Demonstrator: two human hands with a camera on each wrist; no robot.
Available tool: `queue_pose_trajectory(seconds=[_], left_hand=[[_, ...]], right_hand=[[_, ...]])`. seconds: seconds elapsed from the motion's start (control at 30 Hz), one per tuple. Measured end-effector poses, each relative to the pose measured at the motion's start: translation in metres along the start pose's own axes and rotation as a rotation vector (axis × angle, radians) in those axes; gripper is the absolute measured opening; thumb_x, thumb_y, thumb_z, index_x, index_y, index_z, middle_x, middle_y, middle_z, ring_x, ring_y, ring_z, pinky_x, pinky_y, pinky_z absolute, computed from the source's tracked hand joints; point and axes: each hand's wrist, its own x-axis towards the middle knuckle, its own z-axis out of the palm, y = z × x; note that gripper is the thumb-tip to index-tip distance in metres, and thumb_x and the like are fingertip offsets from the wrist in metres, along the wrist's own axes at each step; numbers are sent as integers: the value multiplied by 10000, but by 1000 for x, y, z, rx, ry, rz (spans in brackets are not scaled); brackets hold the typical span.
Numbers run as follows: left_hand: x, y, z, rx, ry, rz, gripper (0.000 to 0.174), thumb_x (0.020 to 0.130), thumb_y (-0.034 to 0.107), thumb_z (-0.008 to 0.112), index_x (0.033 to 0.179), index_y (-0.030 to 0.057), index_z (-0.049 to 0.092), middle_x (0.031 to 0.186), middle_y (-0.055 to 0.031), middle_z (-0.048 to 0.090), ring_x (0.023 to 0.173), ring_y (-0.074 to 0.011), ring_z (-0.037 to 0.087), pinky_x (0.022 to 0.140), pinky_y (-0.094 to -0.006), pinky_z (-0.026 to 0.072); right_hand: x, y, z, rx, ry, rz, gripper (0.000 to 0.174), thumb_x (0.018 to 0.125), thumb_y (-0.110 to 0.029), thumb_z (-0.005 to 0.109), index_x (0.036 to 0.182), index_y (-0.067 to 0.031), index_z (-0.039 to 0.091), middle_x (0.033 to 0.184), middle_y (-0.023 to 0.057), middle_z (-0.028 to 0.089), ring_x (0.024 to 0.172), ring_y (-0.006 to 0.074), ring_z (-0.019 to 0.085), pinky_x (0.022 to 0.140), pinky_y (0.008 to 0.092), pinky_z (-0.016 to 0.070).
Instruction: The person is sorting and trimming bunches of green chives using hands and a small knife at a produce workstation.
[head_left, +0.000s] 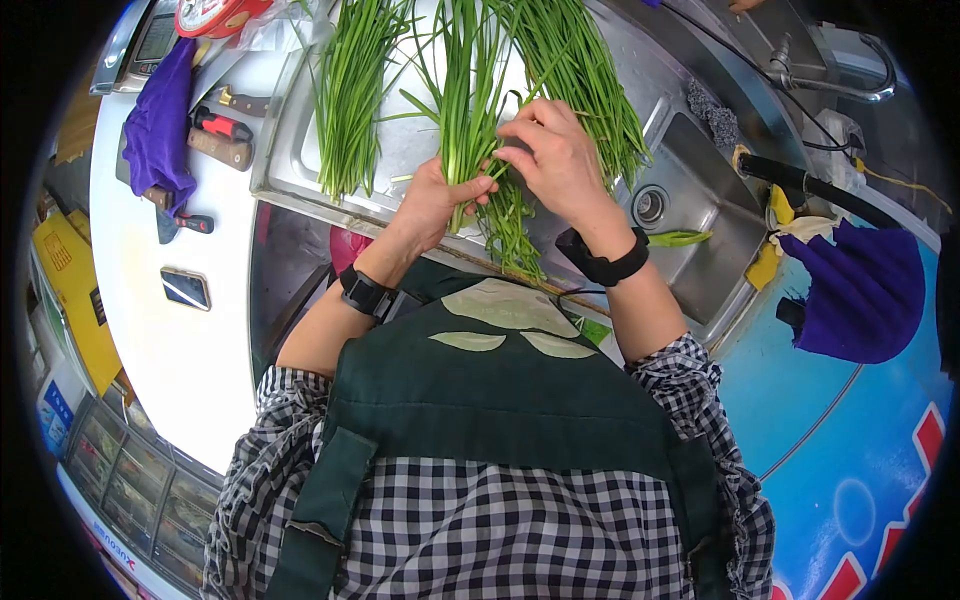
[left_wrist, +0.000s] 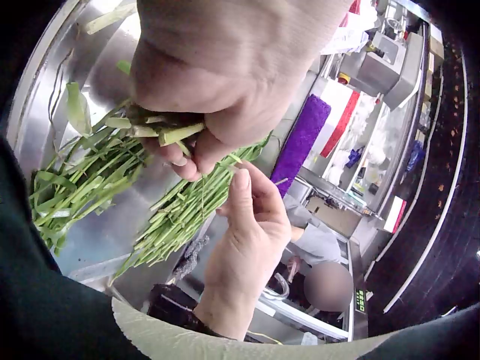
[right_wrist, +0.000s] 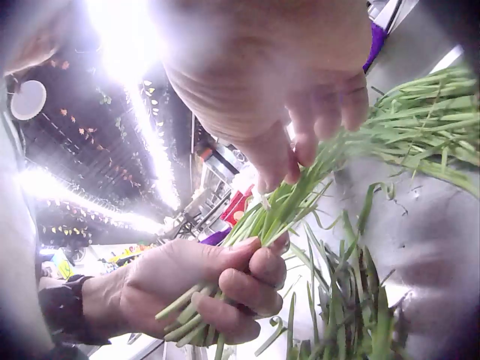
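Steel sink (head_left: pixel 695 270): in front of the person I observe | larger green pile (head_left: pixel 590 90): right of the work | smaller green pile (head_left: pixel 352 110): left | held bunch (head_left: pixel 458 130): between both piles | left hand (head_left: pixel 435 205): gripping its stalk ends | right hand (head_left: pixel 555 160): fingertips pinching its edge | loose trimmings (head_left: pixel 512 235): nearest the person.

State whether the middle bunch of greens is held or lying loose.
Held: the left hand grips the middle bunch, thumb and fingers wrapped round it, stalk ends poking out beyond the hand.
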Motion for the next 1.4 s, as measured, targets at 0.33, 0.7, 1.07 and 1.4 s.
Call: queue_pose_trajectory(seconds=[0.33,0.7,1.07,1.4], left_hand=[[1,-3,-2,121,16,41,164,866,23,608,1026,22,570,814,-63,654,635,-88,564,530,-209,427],[-1,-1,-1,209,29,57,158,884,34,587,1040,17,568,808,-72,668,597,-72,546,509,-195,412],[-6,7,-9,-163,-134,-70,288,949,131,507,1205,-2,498,1050,-163,631,852,-179,628,712,-280,537],[-6,10,-10,-311,-177,-175,309,953,118,479,1239,2,465,1113,-165,595,966,-246,626,843,-367,548]], right_hand=[[3,-8,0,-166,-203,-114,140,732,-137,691,841,-68,636,812,45,536,826,241,519,735,358,411],[-6,0,7,-122,-185,-147,76,736,-125,639,779,-70,610,778,54,530,806,235,519,704,356,390],[-9,-1,5,-149,-141,-146,75,773,-69,619,826,-57,567,798,63,521,794,249,518,686,358,377],[-17,-15,-9,-3,-116,-120,68,784,-63,606,802,-49,543,779,80,519,770,267,515,672,367,366]])
